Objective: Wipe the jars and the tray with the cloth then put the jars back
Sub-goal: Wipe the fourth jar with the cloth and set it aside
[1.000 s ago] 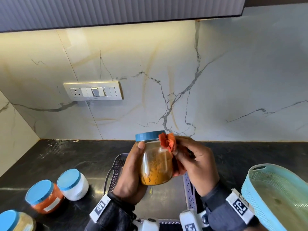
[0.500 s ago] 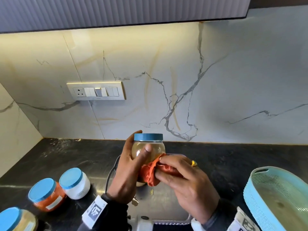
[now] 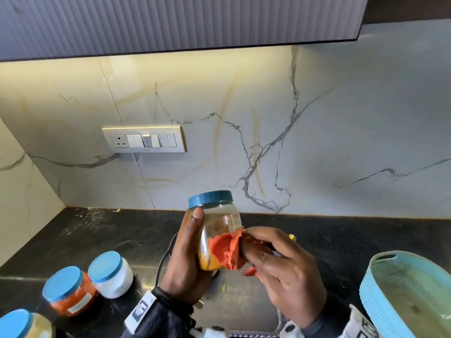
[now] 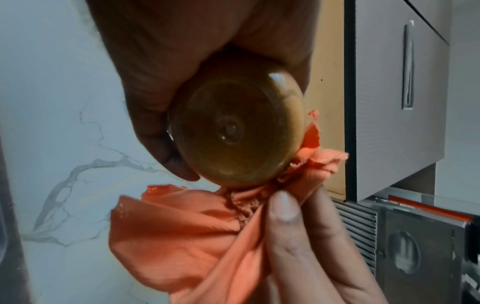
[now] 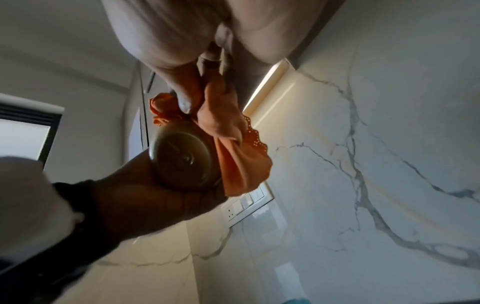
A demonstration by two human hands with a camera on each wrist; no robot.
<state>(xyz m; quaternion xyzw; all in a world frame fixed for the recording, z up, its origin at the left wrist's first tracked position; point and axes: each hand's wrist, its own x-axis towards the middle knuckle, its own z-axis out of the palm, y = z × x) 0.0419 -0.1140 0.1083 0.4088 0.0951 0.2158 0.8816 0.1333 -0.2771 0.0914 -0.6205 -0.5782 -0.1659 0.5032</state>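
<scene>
counter [image 3: 97, 235] black below marble wall [image 3: 317, 142]; left hand [image 3: 185, 259] grips jar [image 3: 219, 230], right hand [image 3: 285, 272] pinches cloth [image 3: 225, 250].

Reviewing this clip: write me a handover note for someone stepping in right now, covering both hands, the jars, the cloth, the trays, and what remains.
Left hand grips the clear blue-lidded jar of yellow powder, held up above the counter.
Right hand pinches the orange cloth against the jar's lower side.
Three other blue-lidded jars stand on the black counter at left.
Dark mesh tray lies below the hands; light blue basket tray at right.
Done: jars are out of the tray.
Left: finish this jar; which others are wiped is unclear; wipe the tray, return the jars.
</scene>
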